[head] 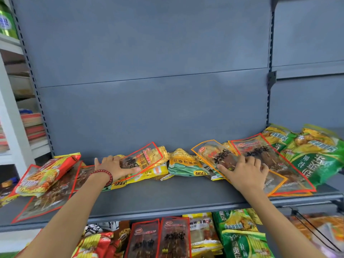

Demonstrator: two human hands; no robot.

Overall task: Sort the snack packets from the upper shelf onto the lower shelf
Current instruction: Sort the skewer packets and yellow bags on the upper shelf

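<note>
Gripping the near-left end of the red-edged packet (147, 157), the left hand (116, 167) has its thumb tucked beneath the clear film and its fingers on top. That packet lies left of middle on the upper shelf (167, 194), close to the back edge. The right hand (245, 172) is spread on the orange-edged packet (210, 155), right of middle, with fingertips bent down and nothing lifted yet.

I reckon the step is picking up one packet per hand. The film looks slick and the packets overlap, so each is best slid towards the front edge until it is free of its neighbours. Then it can be pinched at the stiff sealed border, not at the soft middle. Flat packs with thin sticks inside probably want carrying level.

These two are glossy, see-through and flat, showing dark contents. Between them sits a puffier teal-and-yellow packet (184, 162), crinkled. Shiny green bags (314, 157) pile up at the right end, and a red-and-yellow bag (46, 175) lies at the left end. Below the front edge, matching red-edged packs (160, 239) stand in a row, the likely home for the dark kind.
</note>
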